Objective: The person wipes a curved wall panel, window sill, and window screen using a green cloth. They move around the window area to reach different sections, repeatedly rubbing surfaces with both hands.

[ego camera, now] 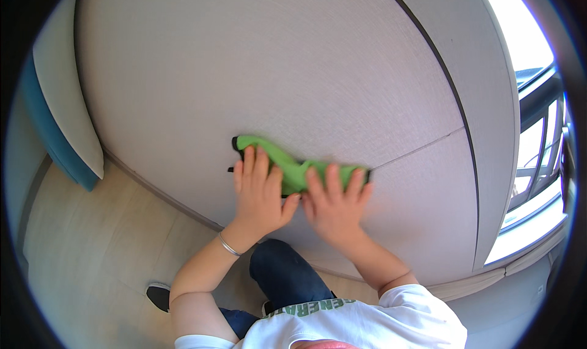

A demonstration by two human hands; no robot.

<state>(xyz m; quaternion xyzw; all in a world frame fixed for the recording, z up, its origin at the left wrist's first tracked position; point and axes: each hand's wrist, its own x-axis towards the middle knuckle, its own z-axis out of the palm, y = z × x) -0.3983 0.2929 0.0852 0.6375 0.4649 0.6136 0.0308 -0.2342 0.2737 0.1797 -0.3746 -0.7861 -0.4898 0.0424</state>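
A green cloth with black edging (293, 170) lies bunched and folded against a large pale panel with a fine fabric-like texture (284, 74). My left hand (260, 188), with a silver bangle at the wrist, rests on the left part of the cloth, fingers apart and pointing up. On its right part lies my right hand (337, 197), slightly blurred, its fingers spread. Both hands press flat on the cloth rather than gripping it. The palms are hidden from view.
A dark strip (440, 62) and a thin seam (417, 152) cross the panel's right side. Beyond is a bright window (532, 175). A white and blue padded piece (64, 101) stands at the left, above light wood-look flooring (114, 216). My knee (286, 271) is close below.
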